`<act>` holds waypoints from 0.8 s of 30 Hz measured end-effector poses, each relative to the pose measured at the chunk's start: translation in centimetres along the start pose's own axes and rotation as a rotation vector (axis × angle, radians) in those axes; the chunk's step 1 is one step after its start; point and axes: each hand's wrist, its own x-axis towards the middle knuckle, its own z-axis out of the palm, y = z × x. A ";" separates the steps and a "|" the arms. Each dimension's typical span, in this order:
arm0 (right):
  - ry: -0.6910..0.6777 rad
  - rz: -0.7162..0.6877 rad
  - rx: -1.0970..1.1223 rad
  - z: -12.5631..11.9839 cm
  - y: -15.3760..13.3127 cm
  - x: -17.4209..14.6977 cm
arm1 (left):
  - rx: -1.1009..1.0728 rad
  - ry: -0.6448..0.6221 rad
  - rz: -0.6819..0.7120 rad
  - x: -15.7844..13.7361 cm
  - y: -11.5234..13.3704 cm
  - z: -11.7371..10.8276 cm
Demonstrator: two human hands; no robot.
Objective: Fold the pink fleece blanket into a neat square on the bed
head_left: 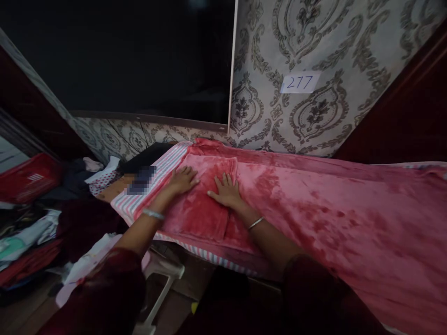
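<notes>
While the left hand (pixel 182 180) lies palm down with its fingers extended and slightly parted, the right hand (pixel 227 191) rests in the same attitude, fingers spread and thumb pointing toward the left hand. Both hands contact the folded plush section (pixel 209 216), which sits at the left end of the red-and-pink plush blanket (pixel 331 209); the right hand lies near the section's right edge. Each wrist carries a band (the left bracelet (pixel 153 214) is the wider, the right bracelet (pixel 256 223) the thinner).

A striped cloth (pixel 164 164) extends from beneath the plush at the left end and shows again along the front edge. Beyond that end are a dark flat object (pixel 148 156) and a pixelated item whose details cannot be read. Below the front edge stands a pale stool (pixel 161 298). Farther left lie heaped clothes (pixel 45 232) and a red container (pixel 30 179). Behind the blanket rises a patterned wall (pixel 265 28), bearing a large dark screen (pixel 139 60) and a paper label (pixel 300 82) marked "277".
</notes>
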 end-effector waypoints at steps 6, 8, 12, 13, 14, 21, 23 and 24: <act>-0.010 -0.202 0.013 1.7 -2.1 -4.8 | -0.016 0.050 -0.005 -7.5 0.0 3.5; -0.006 -0.217 0.019 2.7 -2.0 -6.0 | 0.009 0.091 -0.030 -8.1 0.4 4.3; -0.012 -0.199 0.062 3.2 -0.8 -7.2 | 0.032 0.115 -0.037 -8.0 0.8 4.6; -0.023 -0.199 0.069 3.1 -0.4 -7.5 | 0.035 0.116 -0.036 -7.9 0.8 4.6; -0.030 -0.200 0.075 3.0 -0.1 -7.7 | 0.039 0.122 -0.035 -7.9 0.8 4.5; -0.026 -0.246 0.132 2.0 1.9 -11.0 | 0.044 0.154 -0.019 -7.3 0.0 4.4; -0.015 -0.267 0.133 1.7 2.7 -12.2 | 0.041 0.162 -0.003 -6.9 -0.5 4.2; -0.015 -0.282 0.129 1.4 3.2 -12.8 | 0.038 0.157 0.006 -6.7 -0.7 4.1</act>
